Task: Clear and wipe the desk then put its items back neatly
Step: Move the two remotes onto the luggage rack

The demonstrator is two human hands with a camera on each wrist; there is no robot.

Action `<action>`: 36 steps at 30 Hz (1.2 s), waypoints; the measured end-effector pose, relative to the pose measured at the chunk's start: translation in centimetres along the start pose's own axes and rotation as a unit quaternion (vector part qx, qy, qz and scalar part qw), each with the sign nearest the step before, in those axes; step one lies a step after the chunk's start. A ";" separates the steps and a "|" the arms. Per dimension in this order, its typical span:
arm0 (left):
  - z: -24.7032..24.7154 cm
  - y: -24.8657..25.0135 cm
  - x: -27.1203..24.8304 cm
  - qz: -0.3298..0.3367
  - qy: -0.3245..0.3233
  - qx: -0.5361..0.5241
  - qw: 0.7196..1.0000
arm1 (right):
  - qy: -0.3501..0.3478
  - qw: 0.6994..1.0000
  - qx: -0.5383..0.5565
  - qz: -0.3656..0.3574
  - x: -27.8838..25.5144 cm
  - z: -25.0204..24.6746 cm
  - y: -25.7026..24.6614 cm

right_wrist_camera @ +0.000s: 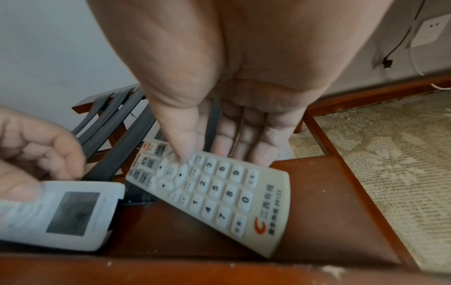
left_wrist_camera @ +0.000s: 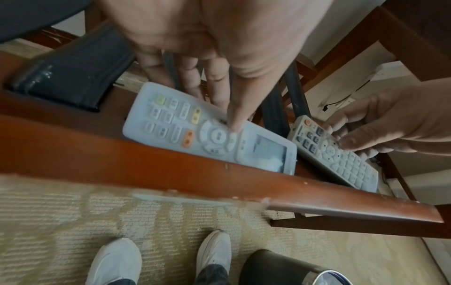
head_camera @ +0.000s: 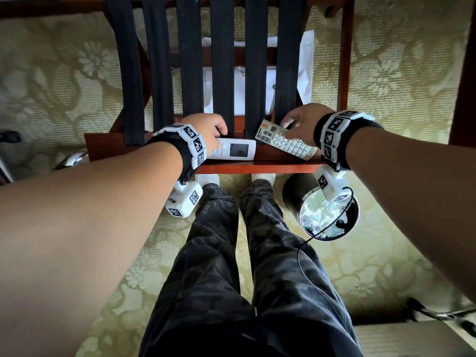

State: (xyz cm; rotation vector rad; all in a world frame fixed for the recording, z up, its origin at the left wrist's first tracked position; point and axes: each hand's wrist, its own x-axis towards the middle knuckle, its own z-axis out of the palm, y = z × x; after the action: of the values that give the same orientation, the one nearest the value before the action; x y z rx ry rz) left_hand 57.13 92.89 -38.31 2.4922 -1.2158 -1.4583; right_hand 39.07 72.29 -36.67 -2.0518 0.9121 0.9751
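Left hand (head_camera: 206, 130): grip pinches the white display remote (head_camera: 233, 150), lying flat on the front wooden rail (head_camera: 270, 167) of the strapped rack. Right hand (head_camera: 298, 124): grip pinches the keypad remote (head_camera: 284, 143), far end tilted up. Both likely light, stiff, smooth plastic; best held across the long edges, off the buttons.

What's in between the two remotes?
Just a small gap of bare red-brown wooden rail, with a black strap's end behind it. The right wrist view shows the screen remote and keypad remote apart.
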 end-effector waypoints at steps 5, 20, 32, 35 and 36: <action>0.4 0.1 -0.7 -0.003 0.053 0.004 0.999 | 0.027 0.999 0.007 -0.016 0.0 0.0 -0.2; -0.2 0.2 -1.6 0.006 0.021 0.057 0.998 | -0.033 0.997 -0.052 -0.043 -0.7 1.5 -1.6; -12.3 8.2 -5.8 0.013 0.165 0.032 0.986 | 0.074 0.995 -0.059 -0.014 -6.0 -8.2 -4.8; -16.9 11.0 -8.3 0.022 0.208 0.049 0.977 | 0.114 0.992 -0.052 -0.018 -9.3 -12.8 -6.3; -18.4 11.9 -9.3 0.026 0.224 0.054 0.973 | 0.128 0.990 -0.052 -0.022 -10.6 -14.3 -6.9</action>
State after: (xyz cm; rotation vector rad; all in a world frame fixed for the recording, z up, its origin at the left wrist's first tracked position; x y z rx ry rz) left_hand 61.06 83.83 -16.61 2.6274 -1.2771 -0.7662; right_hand 44.64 67.67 -19.01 -2.3138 0.9572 0.7618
